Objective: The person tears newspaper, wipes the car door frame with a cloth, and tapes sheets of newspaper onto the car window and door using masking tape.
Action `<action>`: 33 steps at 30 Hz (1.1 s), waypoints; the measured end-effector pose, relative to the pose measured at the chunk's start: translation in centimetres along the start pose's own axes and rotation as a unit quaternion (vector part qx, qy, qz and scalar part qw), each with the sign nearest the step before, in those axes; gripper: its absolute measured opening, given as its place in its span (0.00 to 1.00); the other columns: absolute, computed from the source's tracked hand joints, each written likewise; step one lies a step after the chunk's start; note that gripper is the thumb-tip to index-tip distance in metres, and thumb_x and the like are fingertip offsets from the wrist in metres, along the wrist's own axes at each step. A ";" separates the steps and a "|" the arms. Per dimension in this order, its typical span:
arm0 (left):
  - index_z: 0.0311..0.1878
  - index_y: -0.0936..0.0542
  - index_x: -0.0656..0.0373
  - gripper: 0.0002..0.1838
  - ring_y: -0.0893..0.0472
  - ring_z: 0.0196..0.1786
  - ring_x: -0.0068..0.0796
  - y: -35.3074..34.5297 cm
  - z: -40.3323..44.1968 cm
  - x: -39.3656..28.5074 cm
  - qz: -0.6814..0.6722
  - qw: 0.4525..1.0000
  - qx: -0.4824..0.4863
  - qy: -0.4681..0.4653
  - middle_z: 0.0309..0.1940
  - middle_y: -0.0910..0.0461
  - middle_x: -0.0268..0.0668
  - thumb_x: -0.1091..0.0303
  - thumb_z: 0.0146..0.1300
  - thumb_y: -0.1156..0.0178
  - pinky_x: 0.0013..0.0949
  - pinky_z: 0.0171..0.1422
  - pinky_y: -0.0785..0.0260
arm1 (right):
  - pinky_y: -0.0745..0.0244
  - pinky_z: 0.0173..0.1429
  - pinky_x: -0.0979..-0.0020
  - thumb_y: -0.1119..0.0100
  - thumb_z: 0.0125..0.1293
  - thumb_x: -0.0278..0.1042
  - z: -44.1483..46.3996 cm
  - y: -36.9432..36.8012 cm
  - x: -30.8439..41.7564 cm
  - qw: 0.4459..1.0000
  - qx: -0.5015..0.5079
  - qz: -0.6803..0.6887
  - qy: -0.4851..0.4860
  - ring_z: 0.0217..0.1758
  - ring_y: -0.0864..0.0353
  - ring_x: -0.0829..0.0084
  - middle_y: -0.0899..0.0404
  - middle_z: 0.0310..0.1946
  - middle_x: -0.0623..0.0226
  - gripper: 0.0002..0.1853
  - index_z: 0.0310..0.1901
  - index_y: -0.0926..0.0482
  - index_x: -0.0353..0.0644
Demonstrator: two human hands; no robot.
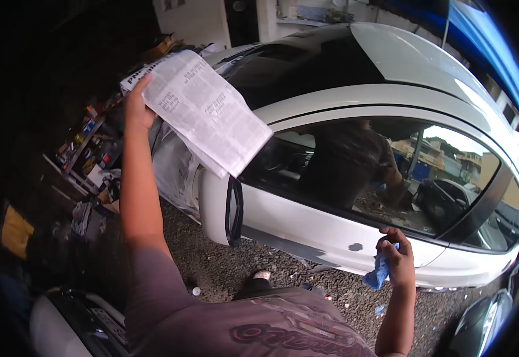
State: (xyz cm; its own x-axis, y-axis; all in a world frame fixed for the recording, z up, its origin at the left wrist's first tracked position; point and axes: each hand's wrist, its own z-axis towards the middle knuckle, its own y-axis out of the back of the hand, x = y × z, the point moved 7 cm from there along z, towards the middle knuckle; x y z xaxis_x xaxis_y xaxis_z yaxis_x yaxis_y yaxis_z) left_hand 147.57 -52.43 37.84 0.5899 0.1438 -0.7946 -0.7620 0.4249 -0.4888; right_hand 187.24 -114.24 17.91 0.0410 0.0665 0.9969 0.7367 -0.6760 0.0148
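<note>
A folded newspaper [203, 110] hangs from my left hand [138, 107], which grips it by its left edge. The sheet is raised in front of the white car [343, 250], over its windshield pillar and above the side mirror [216, 205]. My right hand [397, 259] is closed around a crumpled blue cloth [377, 272], close to the car door below the side window [372, 172]. Dark grey patches [289, 249] mark the lower door, with a small grey spot [355, 247] higher up. More newspaper [176, 169] covers the car's front side.
Cluttered shelves [84, 146] with bottles and boxes stand at the left. Another white vehicle [63, 324] is close behind at lower left, and a dark car part [482, 321] shows at lower right. The ground [212, 268] is gravelly, with scraps on it.
</note>
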 end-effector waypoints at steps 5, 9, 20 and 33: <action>0.67 0.18 0.68 0.26 0.14 0.65 0.44 5.2 14.3 5.1 -0.019 0.993 0.100 0.053 0.63 0.13 0.45 0.60 0.74 0.32 0.46 0.73 0.23 | 0.25 0.47 0.74 0.35 0.74 0.29 -2.7 -0.5 -3.1 0.991 -0.131 0.025 -0.021 0.41 0.19 0.77 0.18 0.36 0.68 0.17 0.61 0.19 0.33; 0.65 0.17 0.66 0.24 0.14 0.64 0.46 12.4 22.1 15.3 0.004 0.985 0.064 0.157 0.61 0.12 0.44 0.66 0.71 0.29 0.49 0.70 0.22 | 0.23 0.42 0.75 0.36 0.72 0.29 -4.4 -4.3 -3.8 0.979 -0.190 0.044 -0.056 0.39 0.19 0.79 0.17 0.37 0.69 0.16 0.59 0.17 0.36; 0.62 0.19 0.75 0.32 0.10 0.54 0.46 28.2 26.6 31.0 0.337 0.891 -0.250 0.176 0.57 0.12 0.50 0.77 0.53 0.19 0.45 0.64 0.18 | 0.21 0.44 0.73 0.35 0.71 0.27 -6.5 -8.2 -0.9 0.964 -0.250 -0.033 -0.078 0.40 0.17 0.77 0.15 0.38 0.66 0.16 0.58 0.16 0.37; 0.73 0.20 0.59 0.42 0.22 0.74 0.58 11.6 27.6 25.6 0.670 0.741 0.022 -0.043 0.71 0.19 0.56 0.38 0.65 0.28 0.53 0.78 0.29 | 0.19 0.40 0.72 0.36 0.69 0.28 -7.0 -10.8 -0.4 0.955 -0.272 -0.060 -0.104 0.40 0.16 0.75 0.15 0.39 0.63 0.16 0.58 0.15 0.36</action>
State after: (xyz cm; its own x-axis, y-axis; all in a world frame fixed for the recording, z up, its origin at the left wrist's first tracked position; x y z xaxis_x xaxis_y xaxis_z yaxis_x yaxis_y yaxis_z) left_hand 161.21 -19.10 21.78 -0.6721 0.5180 -0.5291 -0.6707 -0.1230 0.7315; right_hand 174.54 -112.05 17.88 0.1532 0.2727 0.9498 0.2868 -0.9321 0.2214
